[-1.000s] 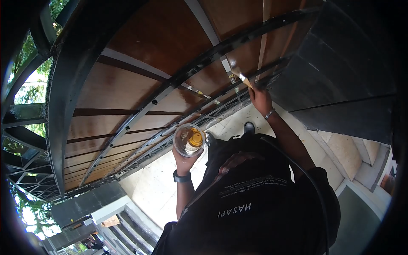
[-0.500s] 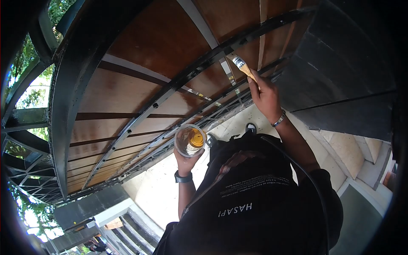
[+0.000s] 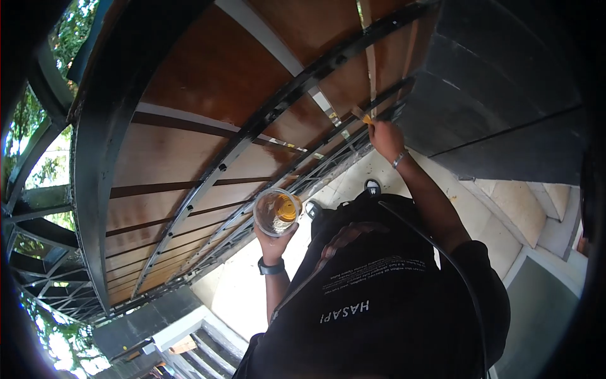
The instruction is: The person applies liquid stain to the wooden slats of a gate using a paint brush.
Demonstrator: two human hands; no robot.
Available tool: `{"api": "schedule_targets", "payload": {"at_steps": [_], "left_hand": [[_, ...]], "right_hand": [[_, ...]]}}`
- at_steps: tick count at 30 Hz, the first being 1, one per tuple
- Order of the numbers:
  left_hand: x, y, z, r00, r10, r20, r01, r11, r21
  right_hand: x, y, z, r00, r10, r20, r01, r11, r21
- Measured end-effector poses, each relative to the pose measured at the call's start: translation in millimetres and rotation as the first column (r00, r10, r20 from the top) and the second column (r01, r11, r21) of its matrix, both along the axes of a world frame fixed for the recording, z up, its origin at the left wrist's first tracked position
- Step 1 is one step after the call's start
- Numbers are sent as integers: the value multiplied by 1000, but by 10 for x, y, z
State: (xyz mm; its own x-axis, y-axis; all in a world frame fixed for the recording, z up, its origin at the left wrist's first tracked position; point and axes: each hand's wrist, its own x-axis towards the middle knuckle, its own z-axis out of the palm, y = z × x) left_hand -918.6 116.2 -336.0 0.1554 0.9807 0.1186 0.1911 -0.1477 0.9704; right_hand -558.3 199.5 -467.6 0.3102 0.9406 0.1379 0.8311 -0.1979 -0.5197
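Observation:
My left hand [image 3: 274, 245] is wrapped round a clear plastic cup [image 3: 266, 218] with amber liquid [image 3: 286, 207] in its bottom. In my right hand [image 3: 386, 138] is a paintbrush [image 3: 367, 119], its wooden handle in my fingers and its bristle end against the lower part of the slatted structure. Brown wooden panels [image 3: 222, 57] with a wet-looking sheen in places are set in a black metal frame [image 3: 249, 129]. The brush overlaps the panels close to a lower black rail [image 3: 392, 91].
A dark wall [image 3: 499, 95] rises on the right, with stone steps [image 3: 505, 205] beneath it. Pale floor tiles [image 3: 435, 180] lie under my shoes [image 3: 372, 187]. Black latticework [image 3: 47, 271] and foliage are on the left. A black cable [image 3: 457, 268] runs down over my shirt.
My right hand has lowered the paintbrush from the upper black rail to the lower part of the panels, turning it. The view has shifted slightly; the cup stays in my left hand.

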Motion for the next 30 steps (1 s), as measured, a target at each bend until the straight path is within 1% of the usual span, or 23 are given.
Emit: {"api": "schedule_targets", "payload": {"at_steps": [1, 2, 4, 5, 6, 7, 8, 10, 14, 16, 17, 19, 20, 22, 23, 25, 26, 27, 28, 30], "left_hand": [[-5, -3, -16, 1000, 6, -12, -6, 1000, 0], [-6, -9, -38, 1000, -4, -13, 4, 1000, -6], [-13, -12, -66, 999, 33, 15, -33, 999, 17], [-19, -17, -63, 1000, 25, 12, -25, 1000, 14], [-19, -20, -61, 1000, 26, 8, -26, 1000, 10], [-16, -20, -58, 1000, 28, 5, -28, 1000, 5], [-10, -11, -57, 1000, 23, 5, -24, 1000, 4], [0, -19, -48, 1000, 15, 11, -15, 1000, -15], [2, 15, -83, 1000, -1, -15, 1, 1000, 2], [32, 28, -49, 1000, -13, 26, 14, 1000, -26], [36, 43, -49, 999, -19, 27, 20, 1000, -24], [18, 40, -36, 999, -18, -30, 17, 999, -27], [24, 50, -33, 999, -21, -30, 20, 1000, -22], [30, 62, -29, 1000, -25, 3, 25, 1000, 19], [9, 77, -43, 1000, -29, 1, 29, 999, 21], [-54, 63, -77, 995, -97, -37, 96, 995, -34], [-56, 57, -92, 994, -104, -37, 103, 994, -36], [-47, 60, -96, 994, -107, -37, 106, 994, -38], [-38, 69, -93, 993, -109, -38, 108, 993, -37], [-13, 83, -81, 993, -113, -23, 112, 993, -36]], "right_hand": [[2, 22, 152, 999, 32, -2, -32, 999, 26], [0, 24, 311, 1000, 22, -2, -22, 1000, 20], [-15, 61, 864, 998, 15, -59, -5, 985, 174], [-25, 38, 952, 998, 8, -62, 3, 985, 172], [-38, 0, 1018, 991, 40, -127, 6, 939, 344], [-52, -36, 1074, 980, 85, -182, 19, 863, 505], [-67, -64, 1136, 980, 80, -182, 23, 863, 504], [-95, -122, 1204, 971, 84, -223, 64, 808, 585], [-59, -26, 753, 975, 36, -219, 109, 783, 612], [2, -17, 399, 986, -60, -156, 125, 885, 449], [37, -14, 231, 986, -65, -156, 129, 883, 450], [59, -22, 87, 978, -126, -165, 175, 928, 328], [82, -19, 20, 978, -128, -166, 178, 926, 332], [100, -37, 126, 942, -147, -301, 299, 773, 560], [122, -9, 168, 917, -157, -366, 348, 764, 543], [129, 119, 305, 902, -162, -401, 371, 765, 526], [103, 192, 390, 888, -159, -431, 388, 763, 517], [13, 250, 497, 873, -97, -478, 396, 713, 578], [-59, 275, 537, 883, -111, -455, 379, 740, 555], [-252, 215, 625, 894, -59, -444, 285, 841, 460]]}}
